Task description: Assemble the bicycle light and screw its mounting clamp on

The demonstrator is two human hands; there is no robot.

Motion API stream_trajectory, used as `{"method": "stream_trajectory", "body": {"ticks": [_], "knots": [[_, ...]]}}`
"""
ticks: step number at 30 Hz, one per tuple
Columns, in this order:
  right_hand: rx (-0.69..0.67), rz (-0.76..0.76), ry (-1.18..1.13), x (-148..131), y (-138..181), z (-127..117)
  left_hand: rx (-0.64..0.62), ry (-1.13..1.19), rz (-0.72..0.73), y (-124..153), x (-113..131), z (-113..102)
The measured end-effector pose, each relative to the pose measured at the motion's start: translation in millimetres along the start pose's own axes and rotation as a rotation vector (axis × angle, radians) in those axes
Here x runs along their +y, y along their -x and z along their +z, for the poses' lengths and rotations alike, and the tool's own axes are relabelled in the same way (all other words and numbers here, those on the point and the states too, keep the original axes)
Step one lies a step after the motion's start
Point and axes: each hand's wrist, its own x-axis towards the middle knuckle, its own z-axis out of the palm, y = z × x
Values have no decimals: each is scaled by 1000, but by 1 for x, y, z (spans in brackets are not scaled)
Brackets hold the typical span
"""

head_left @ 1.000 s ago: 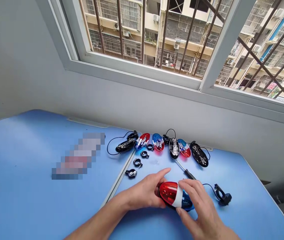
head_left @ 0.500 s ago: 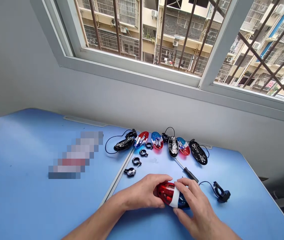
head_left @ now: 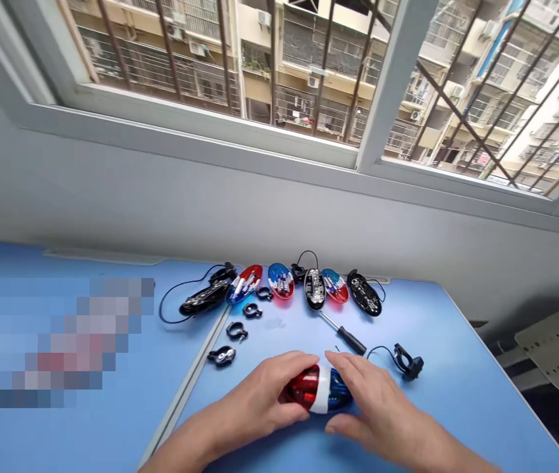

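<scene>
A red-and-blue oval bike siren light (head_left: pixel 322 389) with a white middle band lies crosswise low in the view, close above the tabletop. My left hand (head_left: pixel 272 394) is wrapped round its red end, thumb at the near side and fingers at the far side. Round the blue end curls my right hand (head_left: pixel 375 404), more loosely, its thumb and forefinger wide apart. A cord from behind my right hand leads to a black clamp-shaped piece (head_left: pixel 407 362). Just beyond the hands lies a screwdriver (head_left: pixel 351 340) with a black handle. My palms hide both ends of the light.
Along the back lie opened red-and-blue shells (head_left: pixel 280 281) with batteries inside, and black oval housings (head_left: pixel 364 293), some with cords. Several black ring clamps (head_left: pixel 236 331) form a row beside the table seam (head_left: pixel 180 397). A blurred-out object (head_left: pixel 77 341) lies left. Behind are a wall and barred window.
My view has swung right, so the things on the table appear further left. My right hand's fingers have loosened and spread on the blue end. The left hand keeps its hold.
</scene>
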Motion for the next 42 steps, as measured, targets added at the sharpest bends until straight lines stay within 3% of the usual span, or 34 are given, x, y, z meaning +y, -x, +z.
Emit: {"method": "stream_trajectory", "body": {"ticks": [7, 13, 24, 31, 42], "knots": [[-128, 172, 26, -3, 0, -25, 30, -76, -28, 1, -11, 3], [-120, 173, -15, -3, -6, -25, 35, -67, 39, 3, -20, 9], [-103, 162, -18, 3, -5, -20, 70, -167, 44, 5, -8, 11], [-130, 165, 32, 1, -7, -21, 128, -241, 135, 6, -18, 20], [-113, 127, 26, 2, -7, -20, 135, -223, 157, 4, -17, 27]]}}
